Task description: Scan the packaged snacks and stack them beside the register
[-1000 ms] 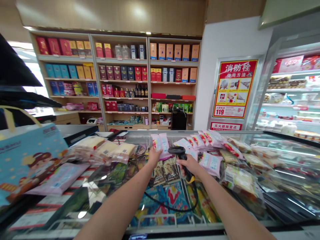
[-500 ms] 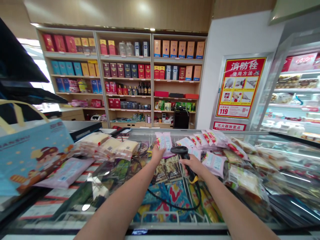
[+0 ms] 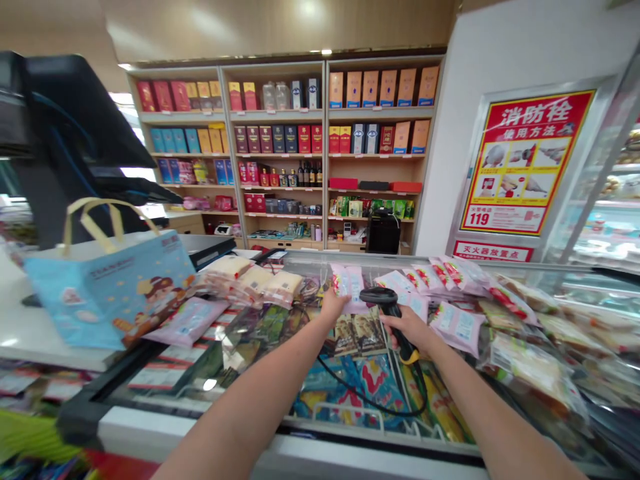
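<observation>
My left hand (image 3: pixel 335 305) grips the lower left side of a pink-and-white snack packet (image 3: pixel 351 285), which stands upright above the freezer's glass top (image 3: pixel 240 373). Wrapped around the handle of a black barcode scanner (image 3: pixel 387 305), my right hand (image 3: pixel 409 329) is just right of that packet. The scanner's head faces the packet, and its black cable loops below over the glass. Similar pink packets (image 3: pixel 457 325) lie to the right of my right hand. One more pink packet (image 3: pixel 188 321) rests on the left, beside a blue gift bag (image 3: pixel 135 283).
Wrapped bread packs (image 3: pixel 283 288) lie behind and left of my left hand, with more clear-wrapped sandwiches (image 3: pixel 530 363) on the right. A black checkout monitor (image 3: pixel 85 110) stands at the left. Shelves of boxed bottles (image 3: pixel 275 140) line the back wall, near a red fire-hydrant sign (image 3: pixel 530 163).
My view has swung to the left, so more of the gift bag and monitor shows. Both hands keep their holds on the packet and the scanner.
</observation>
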Tool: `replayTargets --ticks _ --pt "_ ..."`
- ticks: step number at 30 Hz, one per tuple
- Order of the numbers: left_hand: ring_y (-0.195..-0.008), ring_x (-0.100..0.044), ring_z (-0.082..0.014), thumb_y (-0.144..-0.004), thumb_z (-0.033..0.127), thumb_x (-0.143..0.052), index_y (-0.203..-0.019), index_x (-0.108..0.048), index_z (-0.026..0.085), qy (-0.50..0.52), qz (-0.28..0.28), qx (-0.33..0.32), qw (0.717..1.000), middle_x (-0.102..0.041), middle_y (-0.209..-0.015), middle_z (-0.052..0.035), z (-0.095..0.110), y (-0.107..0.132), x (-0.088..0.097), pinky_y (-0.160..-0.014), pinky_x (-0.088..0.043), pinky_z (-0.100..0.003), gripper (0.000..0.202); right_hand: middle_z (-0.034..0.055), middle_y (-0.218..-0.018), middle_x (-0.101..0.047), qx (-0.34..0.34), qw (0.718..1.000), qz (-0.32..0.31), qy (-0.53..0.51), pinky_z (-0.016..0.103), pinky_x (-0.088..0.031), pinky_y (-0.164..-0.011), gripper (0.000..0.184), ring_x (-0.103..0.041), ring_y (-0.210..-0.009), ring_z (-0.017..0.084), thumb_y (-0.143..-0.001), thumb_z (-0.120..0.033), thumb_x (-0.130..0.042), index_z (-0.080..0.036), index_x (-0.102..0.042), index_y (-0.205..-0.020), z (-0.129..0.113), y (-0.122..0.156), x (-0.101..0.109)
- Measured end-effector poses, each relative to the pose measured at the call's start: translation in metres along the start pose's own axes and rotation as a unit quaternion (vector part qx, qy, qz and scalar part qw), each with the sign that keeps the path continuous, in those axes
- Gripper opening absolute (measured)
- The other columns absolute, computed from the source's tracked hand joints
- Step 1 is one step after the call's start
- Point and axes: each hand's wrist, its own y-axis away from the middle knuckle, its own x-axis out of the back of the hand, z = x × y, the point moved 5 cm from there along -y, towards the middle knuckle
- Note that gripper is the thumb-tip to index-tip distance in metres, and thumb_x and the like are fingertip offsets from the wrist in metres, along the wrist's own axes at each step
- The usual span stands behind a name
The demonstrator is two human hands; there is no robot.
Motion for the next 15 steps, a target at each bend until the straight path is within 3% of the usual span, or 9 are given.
replayTargets --ticks 3,7,10,15 --pt "-0.083 -0.072 -0.0219 -0.062 0.005 -0.073 -0.094 -0.065 0.013 0.056 -0.015 0.019 0.998 -0.075 -0.093 -0.0092 0.004 0.018 0.029 -0.073 -0.057 -0.03 0.034 -0.0066 -0.051 -0.053 0.016 0.999 -0.036 0.0 0.025 -0.047 -0.038 0.036 -0.049 -0.036 0.01 -0.065 -0.044 -0.07 -0.02 -0.049 -0.081 -0.006 -0.001 -0.017" --pt "-0.079 -0.071 -0.0215 -0.059 0.006 -0.074 -0.09 -0.065 0.013 0.089 -0.022 0.026 0.995 -0.075 -0.087 -0.0083 0.02 0.042 0.081 -0.071 -0.058 -0.031 0.033 -0.007 -0.051 -0.054 0.027 0.995 -0.094 0.01 0.024 -0.046 -0.038 0.035 -0.049 -0.036 0.01 -0.066 -0.042 -0.07 -0.021 -0.048 -0.082 -0.022 -0.001 -0.058" --pt "-0.076 -0.071 -0.0212 -0.059 0.009 -0.074 -0.087 -0.066 0.014 0.065 -0.018 0.024 0.997 -0.075 -0.081 -0.0064 0.032 0.056 0.129 -0.069 -0.058 -0.03 0.03 -0.0075 -0.051 -0.054 0.028 0.991 -0.131 0.005 0.024 -0.045 -0.038 0.032 -0.049 -0.036 0.01 -0.067 -0.04 -0.068 -0.021 -0.048 -0.084 -0.034 -0.004 -0.096" --pt "-0.073 -0.071 -0.0209 -0.06 0.012 -0.074 -0.086 -0.064 0.016 0.014 0.042 0.051 0.998 -0.074 -0.08 -0.0052 0.042 0.078 0.222 -0.067 -0.057 -0.029 0.028 -0.0085 -0.049 -0.052 0.043 0.981 -0.191 0.01 0.025 -0.045 -0.038 0.029 -0.049 -0.035 0.011 -0.067 -0.034 -0.068 -0.021 -0.047 -0.082 -0.048 -0.014 -0.163"
